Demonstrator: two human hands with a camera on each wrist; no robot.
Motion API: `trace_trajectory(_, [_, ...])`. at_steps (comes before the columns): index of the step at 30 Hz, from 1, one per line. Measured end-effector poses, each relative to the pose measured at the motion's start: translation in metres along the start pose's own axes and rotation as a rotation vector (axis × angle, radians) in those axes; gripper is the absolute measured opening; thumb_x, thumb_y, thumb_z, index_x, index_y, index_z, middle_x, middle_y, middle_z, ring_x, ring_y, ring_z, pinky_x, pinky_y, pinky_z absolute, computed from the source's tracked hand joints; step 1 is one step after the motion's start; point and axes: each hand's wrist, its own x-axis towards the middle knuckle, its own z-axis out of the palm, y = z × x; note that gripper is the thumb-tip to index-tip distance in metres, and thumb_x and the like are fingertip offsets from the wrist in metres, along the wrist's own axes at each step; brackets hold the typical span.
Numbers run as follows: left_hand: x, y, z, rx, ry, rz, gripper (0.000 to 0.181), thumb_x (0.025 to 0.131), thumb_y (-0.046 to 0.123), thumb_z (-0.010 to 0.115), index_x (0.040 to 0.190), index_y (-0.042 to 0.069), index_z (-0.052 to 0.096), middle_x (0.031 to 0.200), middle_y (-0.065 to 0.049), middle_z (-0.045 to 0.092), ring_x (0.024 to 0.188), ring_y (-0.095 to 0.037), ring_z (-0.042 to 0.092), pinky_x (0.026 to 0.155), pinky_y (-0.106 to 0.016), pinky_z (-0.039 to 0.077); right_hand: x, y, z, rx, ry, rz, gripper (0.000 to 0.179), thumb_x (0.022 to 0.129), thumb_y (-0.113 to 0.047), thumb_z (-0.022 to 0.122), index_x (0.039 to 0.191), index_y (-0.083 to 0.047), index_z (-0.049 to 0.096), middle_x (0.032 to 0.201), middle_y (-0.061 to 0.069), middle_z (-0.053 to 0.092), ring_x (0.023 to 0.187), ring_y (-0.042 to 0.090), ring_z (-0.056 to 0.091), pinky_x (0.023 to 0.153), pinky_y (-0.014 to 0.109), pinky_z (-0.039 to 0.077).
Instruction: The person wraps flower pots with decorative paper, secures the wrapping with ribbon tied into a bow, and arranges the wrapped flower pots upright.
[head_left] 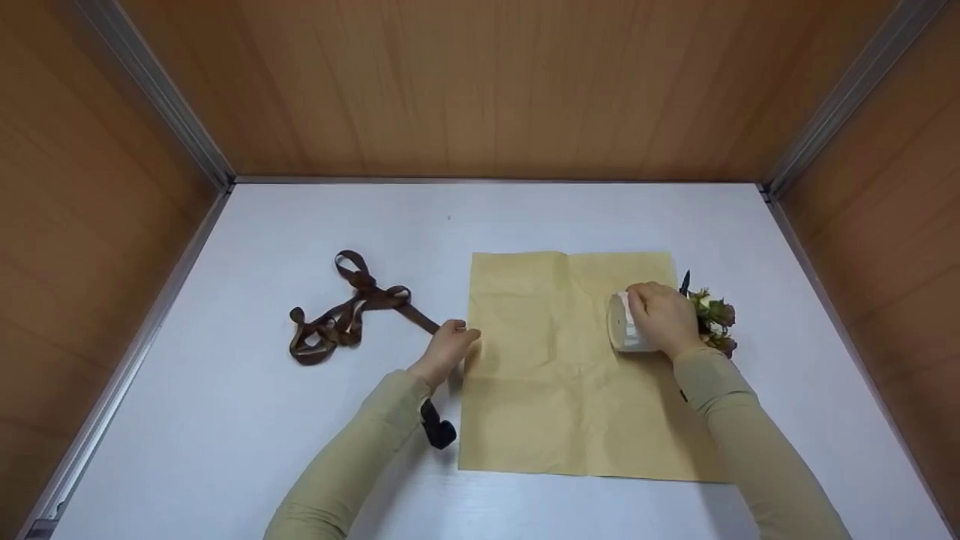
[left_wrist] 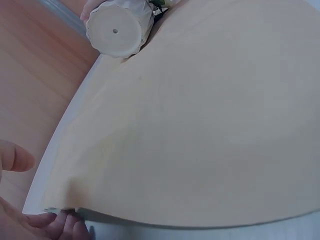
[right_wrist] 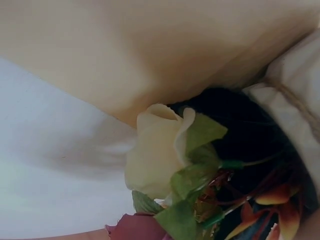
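Note:
A sheet of brown kraft paper point(head_left: 517, 360) lies flat, with fold creases running across it. My left hand point(head_left: 446, 352) is at its left edge; in the left wrist view the fingertips point(left_wrist: 70, 225) reach just under the edge while the thumb stands raised, apart from the paper. On the right part of the sheet, my right hand point(head_left: 664, 319) grips a white flowerpot point(head_left: 621, 330) tipped on its side, its round base with a small hole facing left. Artificial flowers point(head_left: 720, 313) stick out of the pot to the right, including a cream rose point(right_wrist: 155, 155) among green leaves.
A tangled brown ribbon point(head_left: 349, 319) lies on the white table point(head_left: 247, 435) left of the paper, one end running toward my left hand. Wood-grain panels point(head_left: 495, 90) with metal edging enclose the table at the back and both sides.

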Motion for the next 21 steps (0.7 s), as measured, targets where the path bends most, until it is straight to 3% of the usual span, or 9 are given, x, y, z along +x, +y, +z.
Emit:
trace_trajectory(3, [0.001,-0.001,-0.001,0.042,0.003,-0.004,0.046,0.092,0.017,0.051,0.128,-0.011,0.048,0.123,-0.022,0.056,0.109,-0.028,0.054,0.094,-0.037,0.045,0.000,0.000,0.000,0.005,-0.003,0.009,0.036,0.099,-0.026,0.040,0.105,-0.003,0.068,0.108,0.017,0.067,0.102,0.037,0.060,0.091,0.051,0.045])
trace_trajectory(6, [0.001,0.000,-0.003,0.061,-0.009,-0.011,0.032,0.092,0.015,0.052,0.114,-0.008,0.058,0.095,-0.009,0.060,0.083,-0.017,0.054,0.073,-0.027,0.047,0.000,-0.001,0.000,0.009,-0.002,0.010,0.036,0.099,-0.026,0.041,0.105,-0.003,0.068,0.107,0.017,0.067,0.102,0.037,0.060,0.090,0.051,0.045])
trace_trajectory(10, [0.000,0.001,-0.006,0.037,-0.041,-0.023,0.014,0.091,0.012,0.053,0.080,0.003,0.056,0.064,0.002,0.046,0.058,-0.010,0.042,0.054,-0.022,0.036,0.000,-0.001,-0.001,0.005,-0.010,0.008,0.036,0.100,-0.027,0.041,0.106,-0.003,0.068,0.107,0.017,0.067,0.102,0.037,0.060,0.090,0.051,0.045])
trace_trajectory(14, [-0.002,0.003,-0.009,0.037,-0.074,-0.032,0.027,0.092,0.014,0.053,0.066,0.011,0.046,0.057,0.003,0.042,0.054,-0.011,0.040,0.052,-0.023,0.034,-0.001,-0.001,-0.001,0.007,-0.015,0.009,0.037,0.100,-0.027,0.040,0.106,-0.004,0.068,0.107,0.016,0.067,0.102,0.036,0.060,0.091,0.050,0.045])
trace_trajectory(21, [-0.006,0.010,-0.012,0.016,-0.098,0.029,0.027,0.093,0.015,0.052,0.067,0.011,0.048,0.061,0.002,0.044,0.056,-0.010,0.040,0.053,-0.022,0.033,0.000,-0.001,0.001,0.013,-0.015,0.001,0.037,0.101,-0.027,0.039,0.106,-0.005,0.068,0.108,0.016,0.067,0.102,0.036,0.060,0.091,0.050,0.045])
